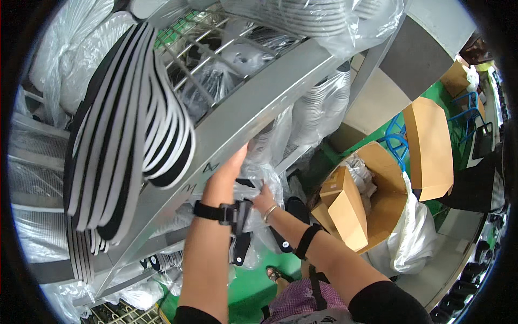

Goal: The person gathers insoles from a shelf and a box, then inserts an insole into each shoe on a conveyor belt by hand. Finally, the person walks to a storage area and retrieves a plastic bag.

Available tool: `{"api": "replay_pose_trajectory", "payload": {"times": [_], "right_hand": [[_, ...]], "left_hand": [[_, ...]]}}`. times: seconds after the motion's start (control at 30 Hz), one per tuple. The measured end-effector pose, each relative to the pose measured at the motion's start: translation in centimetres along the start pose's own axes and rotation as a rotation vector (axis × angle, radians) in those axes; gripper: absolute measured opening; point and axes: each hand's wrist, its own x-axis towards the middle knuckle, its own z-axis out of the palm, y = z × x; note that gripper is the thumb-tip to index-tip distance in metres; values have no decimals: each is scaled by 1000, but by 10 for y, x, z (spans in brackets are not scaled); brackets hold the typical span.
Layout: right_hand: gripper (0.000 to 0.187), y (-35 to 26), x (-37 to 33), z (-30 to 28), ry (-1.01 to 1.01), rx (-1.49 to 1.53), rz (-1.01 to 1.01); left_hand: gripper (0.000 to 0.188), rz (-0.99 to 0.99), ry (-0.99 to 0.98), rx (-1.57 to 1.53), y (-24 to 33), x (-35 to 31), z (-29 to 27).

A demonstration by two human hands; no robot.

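Note:
My left hand (235,163) reaches in at the edge of a grey metal shelf beam (253,110); its fingers are mostly hidden. Lower and to the right, my right hand (263,200) is closed on a clear plastic bag (274,183) on the level below the beam. Dark, flat pieces show through the plastic beside it. A large stack of black and grey shoe insoles (116,135) overhangs the beam at the left. More bagged stacks of insoles (322,105) stand just beyond my hands.
An open cardboard box (391,208) with smaller cartons stands at the right, beside a white sack (413,232). Another brown carton (429,148) is behind it, near blue metal frames (396,143). A wire rack (216,56) holds plastic bags above. Black insoles (243,248) hang low over the green floor (251,291).

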Motion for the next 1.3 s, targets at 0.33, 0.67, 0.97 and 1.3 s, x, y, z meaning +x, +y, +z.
{"api": "replay_pose_trajectory", "payload": {"times": [0.33, 0.67, 0.97, 1.3], "right_hand": [[36, -19, -13, -17, 207, 668, -33], [40, -14, -1, -12, -25, 885, 178], [56, 9, -7, -8, 191, 382, -307], [75, 38, 11, -10, 258, -42, -414]], "left_hand": [[28, 216, 343, -437, 50, -100, -49], [58, -830, 277, -940, -116, -178, 32], [57, -1085, 383, -1307, -116, -134, 19], [68, -924, 53, -1134, -99, -120, 12]]}}
